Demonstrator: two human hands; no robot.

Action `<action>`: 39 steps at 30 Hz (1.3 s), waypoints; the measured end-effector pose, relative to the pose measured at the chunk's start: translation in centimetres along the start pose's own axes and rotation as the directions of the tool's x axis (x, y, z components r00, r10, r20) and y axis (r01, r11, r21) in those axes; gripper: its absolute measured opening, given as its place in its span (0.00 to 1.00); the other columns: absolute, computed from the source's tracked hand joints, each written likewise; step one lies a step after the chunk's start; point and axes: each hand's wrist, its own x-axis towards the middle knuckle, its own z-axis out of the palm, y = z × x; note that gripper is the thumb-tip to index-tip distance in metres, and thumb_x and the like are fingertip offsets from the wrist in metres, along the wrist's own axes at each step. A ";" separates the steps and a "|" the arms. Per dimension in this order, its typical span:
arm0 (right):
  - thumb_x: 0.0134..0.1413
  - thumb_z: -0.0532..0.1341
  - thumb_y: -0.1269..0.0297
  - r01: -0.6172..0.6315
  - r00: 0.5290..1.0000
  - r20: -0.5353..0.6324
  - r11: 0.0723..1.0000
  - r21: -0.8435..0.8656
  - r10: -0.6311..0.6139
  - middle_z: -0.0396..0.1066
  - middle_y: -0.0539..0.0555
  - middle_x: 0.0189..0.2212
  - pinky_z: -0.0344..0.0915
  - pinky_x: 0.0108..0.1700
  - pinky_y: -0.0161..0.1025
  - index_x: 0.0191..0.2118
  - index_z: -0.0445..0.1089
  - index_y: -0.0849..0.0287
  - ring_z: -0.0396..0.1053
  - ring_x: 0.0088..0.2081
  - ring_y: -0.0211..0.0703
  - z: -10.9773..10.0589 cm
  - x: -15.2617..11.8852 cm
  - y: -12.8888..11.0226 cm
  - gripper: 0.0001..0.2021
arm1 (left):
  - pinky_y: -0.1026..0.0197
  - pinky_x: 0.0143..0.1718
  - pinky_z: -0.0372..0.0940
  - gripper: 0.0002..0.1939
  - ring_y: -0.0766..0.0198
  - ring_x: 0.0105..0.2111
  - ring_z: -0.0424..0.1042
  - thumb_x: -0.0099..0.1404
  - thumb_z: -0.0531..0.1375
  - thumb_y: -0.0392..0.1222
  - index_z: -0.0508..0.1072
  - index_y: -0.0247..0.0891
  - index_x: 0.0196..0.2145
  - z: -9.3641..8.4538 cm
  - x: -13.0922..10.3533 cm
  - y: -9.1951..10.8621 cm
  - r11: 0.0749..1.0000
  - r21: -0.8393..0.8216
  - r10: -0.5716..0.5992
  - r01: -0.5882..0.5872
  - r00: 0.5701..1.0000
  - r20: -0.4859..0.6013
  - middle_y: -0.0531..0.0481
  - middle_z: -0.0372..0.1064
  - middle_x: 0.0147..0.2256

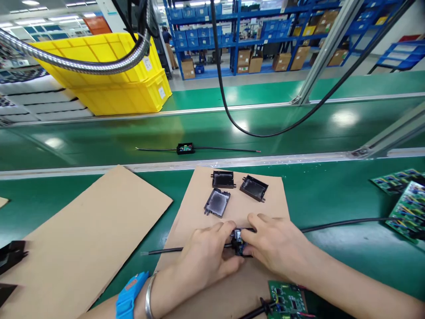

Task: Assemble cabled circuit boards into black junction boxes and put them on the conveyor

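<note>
My left hand [209,252] and my right hand [277,243] are closed from either side on a small circuit board in a black plastic case [238,241], over the cardboard sheet [186,217]. The fingers cover much of it. A black cable [166,250] with a pale end comes out left of my left hand, and another black cable [345,221] runs right from behind my right hand. Just beyond lie three black plastic case halves [217,203], hollow side up. Below my right hand is a green circuit board [288,299] with a black cable.
Another cardboard stack [96,226] lies left, with black parts [11,257] on it. Several circuit boards [410,208] are at the right. Beyond a metal rail [166,165] lies a cabled board in a case [185,148]. A black cable [252,134] hangs overhead; yellow crates [116,91] stand behind.
</note>
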 end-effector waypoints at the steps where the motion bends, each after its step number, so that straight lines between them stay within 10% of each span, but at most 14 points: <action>1: 0.57 0.63 0.62 0.005 1.000 -0.020 1.000 0.001 -0.005 0.64 0.53 0.34 0.40 0.26 0.39 0.34 0.68 0.53 0.64 0.33 0.45 0.2 0.0 -0.1 0.04 | 0.51 0.38 0.71 0.23 0.51 0.39 0.75 0.55 0.66 0.43 0.68 0.39 0.48 0.2 -0.1 0.1 1.000 -0.002 -0.002 0.002 1.000 -0.005 0.47 0.74 0.43; 27: 0.62 0.57 0.60 0.047 0.963 -0.270 0.995 0.091 -0.021 0.68 0.56 0.40 0.59 0.35 0.43 0.36 0.71 0.57 0.63 0.35 0.46 2.6 -1.1 0.1 0.09 | 0.53 0.39 0.73 0.28 0.56 0.39 0.74 0.55 0.68 0.41 0.62 0.41 0.51 0.0 0.0 -0.7 0.992 -0.049 0.112 -0.114 0.993 -0.032 0.47 0.71 0.44; 39: 0.57 0.62 0.63 0.030 0.986 -0.169 0.987 0.161 -0.003 0.70 0.53 0.36 0.57 0.38 0.45 0.37 0.72 0.57 0.63 0.40 0.48 1.2 -0.1 -0.5 0.05 | 0.58 0.39 0.71 0.28 0.60 0.38 0.73 0.59 0.68 0.48 0.64 0.42 0.53 -1.5 0.2 -1.0 0.992 -0.094 0.091 -0.084 0.993 0.074 0.47 0.71 0.45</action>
